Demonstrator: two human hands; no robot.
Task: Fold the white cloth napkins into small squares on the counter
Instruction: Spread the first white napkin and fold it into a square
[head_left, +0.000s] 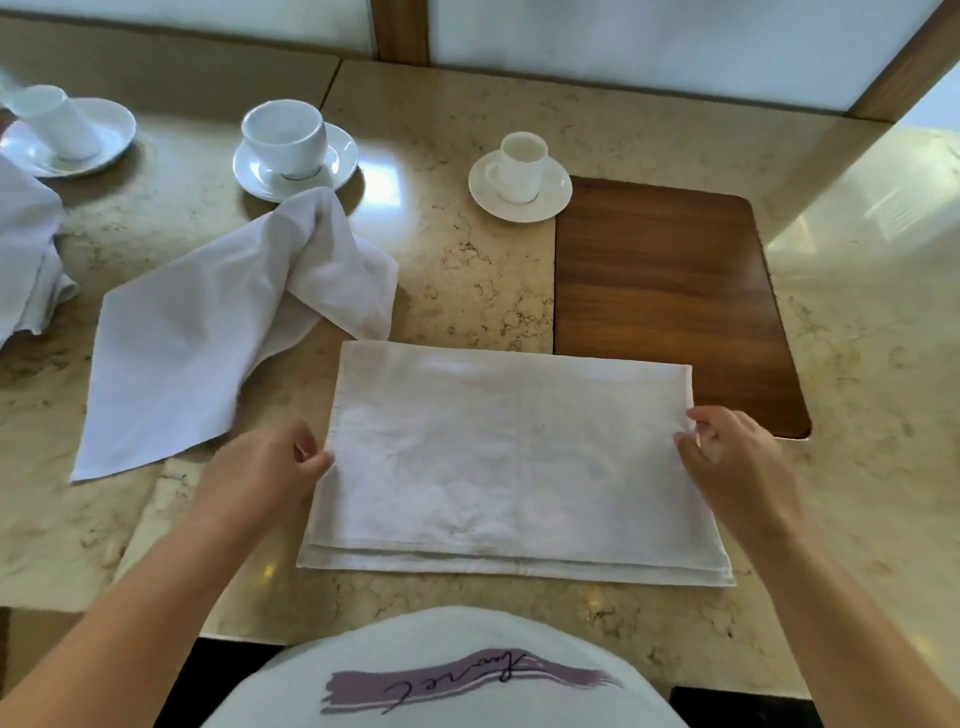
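Marble tabletop (467, 249): folded napkin (509, 467) near centre; left hand (270, 467) and right hand (732, 457) apparently pinching its side edges.

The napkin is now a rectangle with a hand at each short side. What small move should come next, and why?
Probably carry one short edge over onto the other. The folded napkin lies flat as a wide rectangle, not yet square, and the left hand and right hand already pinch its ends.

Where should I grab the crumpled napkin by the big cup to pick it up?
Probably pinch the crumpled napkin at its flat pointed corner nearest you, coming from the near side. That corner lies loose on the counter, while the bunched far end sits beside the saucer.
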